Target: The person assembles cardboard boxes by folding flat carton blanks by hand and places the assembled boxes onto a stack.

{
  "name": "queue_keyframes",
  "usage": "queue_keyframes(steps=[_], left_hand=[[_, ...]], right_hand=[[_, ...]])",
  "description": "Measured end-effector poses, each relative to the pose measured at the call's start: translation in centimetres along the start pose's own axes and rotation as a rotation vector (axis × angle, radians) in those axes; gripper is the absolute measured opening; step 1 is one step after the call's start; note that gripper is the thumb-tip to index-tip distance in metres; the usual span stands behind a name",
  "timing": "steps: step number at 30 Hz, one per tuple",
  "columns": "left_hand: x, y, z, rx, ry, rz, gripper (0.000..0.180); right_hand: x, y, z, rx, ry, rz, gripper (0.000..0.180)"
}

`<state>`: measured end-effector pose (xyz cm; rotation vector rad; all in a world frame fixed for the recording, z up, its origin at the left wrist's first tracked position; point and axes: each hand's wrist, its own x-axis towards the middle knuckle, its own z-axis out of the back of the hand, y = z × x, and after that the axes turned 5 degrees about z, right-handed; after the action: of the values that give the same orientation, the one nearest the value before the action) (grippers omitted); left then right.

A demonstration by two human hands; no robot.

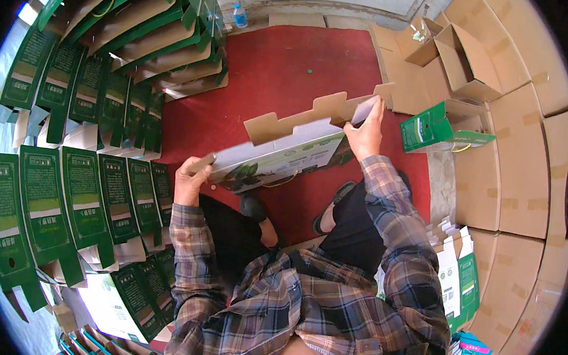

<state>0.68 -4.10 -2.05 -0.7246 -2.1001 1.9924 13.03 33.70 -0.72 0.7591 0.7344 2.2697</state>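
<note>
Green boxes (80, 194): close rows, flaps jutting out.
Left grip (191, 181): closed on near-left end of held box, fingers curled round the edge.
Held box (282, 159): between both hands, over red mat (271, 66), beyond the knees; tilted, right end farther off, brown flaps up along far edge.
Right grip (364, 134): closed on the right end, at a pale end flap.
Small box (428, 128): green, open, right of mat.
Cartons (518, 159): brown, stacked along far right.

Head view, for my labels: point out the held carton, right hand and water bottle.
Held carton (283, 164): head view, printed side.
Right hand (366, 137): head view, its middle.
Water bottle (240, 18): head view, body.
</note>
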Motion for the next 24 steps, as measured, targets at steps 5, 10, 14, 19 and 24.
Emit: queue_keyframes(steps=[5,10,14,19,24], left_hand=[[0.6,0.1,-1.5,-0.030,-0.305,-0.237,0.020],[0.7,-0.5,-2.0,-0.071,-0.509,-0.310,0.025],[1.2,-1.1,-2.8,-0.181,-0.616,-0.197,0.030],[2.1,0.1,-0.1,0.054,-0.717,-0.358,0.043],[1.1,-2.9,-2.7,1.082,-0.901,-0.436,0.075]], right_hand=[[-0.3,-1.4,1.6,0.390,-0.028,0.087,0.086],[-1.5,-0.1,4.5,0.870,0.162,-0.074,0.084],[-1.8,-1.9,4.9,0.927,0.308,-0.260,0.080],[-1.5,-2.0,4.9,0.998,0.427,-0.397,0.078],[-1.3,-3.9,5.8,1.013,0.493,-0.393,0.078]])
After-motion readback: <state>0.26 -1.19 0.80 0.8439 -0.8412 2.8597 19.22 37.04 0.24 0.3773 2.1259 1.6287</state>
